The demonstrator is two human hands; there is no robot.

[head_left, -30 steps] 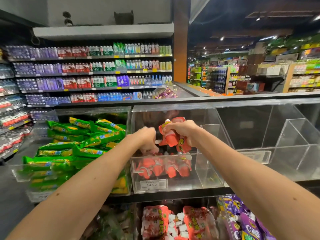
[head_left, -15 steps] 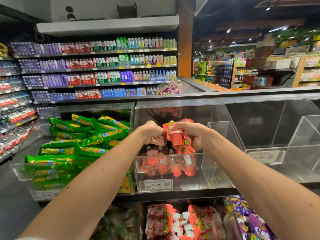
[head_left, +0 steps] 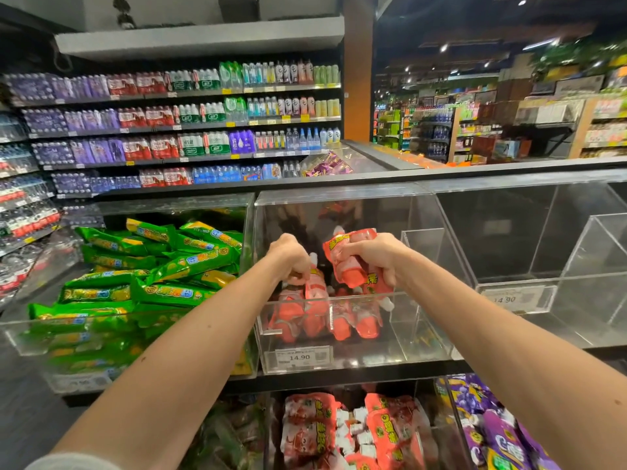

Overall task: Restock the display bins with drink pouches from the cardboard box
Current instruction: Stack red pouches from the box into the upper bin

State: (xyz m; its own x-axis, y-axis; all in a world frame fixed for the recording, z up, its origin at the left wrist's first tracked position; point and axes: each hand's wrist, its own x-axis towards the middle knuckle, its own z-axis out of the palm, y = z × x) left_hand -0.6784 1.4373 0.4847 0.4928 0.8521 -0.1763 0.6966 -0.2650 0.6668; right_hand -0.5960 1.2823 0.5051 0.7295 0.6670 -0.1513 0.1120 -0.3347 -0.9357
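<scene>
Head view, looking forward and down along two bare forearms into the clear middle bin (head_left: pixel 424 320) of a shop display. Right hand (head_left: pixel 373 256) curled tight round a bunch of red drink pouches (head_left: pixel 353 266), held just above the bin's front wall (white caps poking out top and bottom). Left hand (head_left: pixel 291 259) just beside it, fingers bent, pinching the top of a single red pouch (head_left: pixel 315 285) that hangs down into the bin. Lower in the same bin, a row of red pouches (head_left: pixel 319 320) leaning behind the front wall, above a price tag (head_left: pixel 300 357) reading 14.90. To the left, a neighbouring bin (head_left: pixel 20 337) heaped with green packs (head_left: pixel 163 273). To the right, another clear bin (head_left: pixel 543 249). Below the shelf edge, lower bins holding more red packs (head_left: pixel 339 432) and purple pouches (head_left: pixel 492 429). Behind, bottle shelves (head_left: pixel 190 123) running across the aisle.
</scene>
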